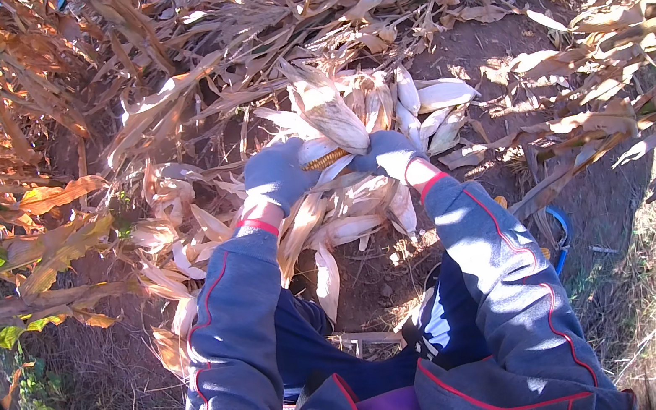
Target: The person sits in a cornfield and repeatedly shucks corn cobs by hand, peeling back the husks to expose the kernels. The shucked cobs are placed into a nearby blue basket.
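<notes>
My left hand [277, 174], in a grey glove, is closed on the left end of an ear of corn [324, 159]. Yellow kernels show between pale dry husk leaves. Also gloved, my right hand [385, 152] grips the husk [335, 116] at the ear's right end; the fingertips of both hands are partly hidden. A loose husk points up and away from the ear. Just beyond my right hand lie several ears in pale husks [445, 96]. Below the hands, more dry husks and husk-covered ears [347, 229] rest on the soil.
Dry corn stalks and leaves [251, 32] are heaped beyond the hands. Yellowing leaves [56, 195] reach in from the left, dry stalks [596, 123] from the right. A blue curved object [562, 237] lies right of my right sleeve. Between my legs is part of a light frame [370, 337].
</notes>
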Available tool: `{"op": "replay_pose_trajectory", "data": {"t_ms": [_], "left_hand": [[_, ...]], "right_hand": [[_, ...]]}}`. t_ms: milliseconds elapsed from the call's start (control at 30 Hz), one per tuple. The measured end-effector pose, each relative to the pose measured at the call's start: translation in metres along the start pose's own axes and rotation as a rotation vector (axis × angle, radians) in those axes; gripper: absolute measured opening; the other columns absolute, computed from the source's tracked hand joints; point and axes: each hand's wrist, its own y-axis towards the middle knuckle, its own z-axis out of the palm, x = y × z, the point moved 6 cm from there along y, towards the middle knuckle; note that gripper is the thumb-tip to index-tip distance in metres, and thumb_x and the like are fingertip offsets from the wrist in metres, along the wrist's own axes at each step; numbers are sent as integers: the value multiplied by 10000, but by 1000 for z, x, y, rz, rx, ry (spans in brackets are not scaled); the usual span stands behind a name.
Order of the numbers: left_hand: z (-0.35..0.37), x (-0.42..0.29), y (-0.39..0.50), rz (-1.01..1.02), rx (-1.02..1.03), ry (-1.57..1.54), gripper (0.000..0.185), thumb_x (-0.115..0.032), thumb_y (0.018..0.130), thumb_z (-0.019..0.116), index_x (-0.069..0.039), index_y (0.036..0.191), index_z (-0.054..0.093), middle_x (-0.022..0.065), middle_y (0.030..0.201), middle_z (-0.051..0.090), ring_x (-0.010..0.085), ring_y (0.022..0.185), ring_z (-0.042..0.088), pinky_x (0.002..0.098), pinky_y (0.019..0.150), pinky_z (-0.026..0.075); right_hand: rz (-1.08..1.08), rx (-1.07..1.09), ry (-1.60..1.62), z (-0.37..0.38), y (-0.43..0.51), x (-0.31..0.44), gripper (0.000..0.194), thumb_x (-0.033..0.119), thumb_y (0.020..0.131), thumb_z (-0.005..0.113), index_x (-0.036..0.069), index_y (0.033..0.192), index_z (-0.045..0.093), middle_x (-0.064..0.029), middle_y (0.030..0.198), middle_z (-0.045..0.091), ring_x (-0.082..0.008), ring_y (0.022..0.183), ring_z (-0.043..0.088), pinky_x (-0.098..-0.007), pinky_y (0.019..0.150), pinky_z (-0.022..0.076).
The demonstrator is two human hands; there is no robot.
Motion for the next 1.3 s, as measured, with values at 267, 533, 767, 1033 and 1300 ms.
{"op": "replay_pose_trajectory", "data": {"t_ms": [267, 533, 767, 1033, 1300], "left_hand": [[-4, 19, -5, -52, 58, -194, 505, -352, 583, 781, -157, 1035, 667, 119, 909, 679, 302, 876, 647, 395, 795, 498], [-9, 36, -1, -101, -9, 138, 493, -384, 577, 784, -122, 976, 661, 121, 948, 661, 312, 888, 638, 416, 785, 499], [-22, 67, -11, -259, -11, -500, 573, -484, 651, 770, -36, 992, 665, 116, 764, 653, 214, 680, 638, 305, 571, 477], [-20, 30, -17, -395, 106, -1725, 405, -486, 913, 530, -85, 924, 586, 32, 601, 524, 93, 391, 418, 199, 322, 273], [-15, 32, -14, -442, 87, -1849, 481, -559, 908, 476, -94, 944, 592, 39, 563, 503, 102, 362, 380, 203, 316, 242]], "right_hand": [[-207, 117, 472, -5, 8, -28, 480, 135, 704, 800, -11, 1125, 621, -57, 1002, 672, -143, 909, 617, -282, 828, 487], [-94, -137, 202, -49, 0, -37, 511, 274, 687, 791, -12, 1081, 635, -86, 879, 682, -196, 829, 646, -320, 743, 507], [305, -824, 422, -89, 21, -170, 708, 492, 700, 702, -56, 1131, 577, -217, 1044, 657, -341, 984, 634, -388, 849, 473], [-52, -307, 487, 7, 34, -17, 728, 439, 710, 718, -28, 1226, 505, -201, 1093, 637, -313, 1028, 615, -362, 889, 458], [1, -290, 87, 38, 24, 42, 593, 479, 745, 676, -25, 1035, 559, -232, 952, 645, -382, 904, 626, -408, 811, 483]]}}
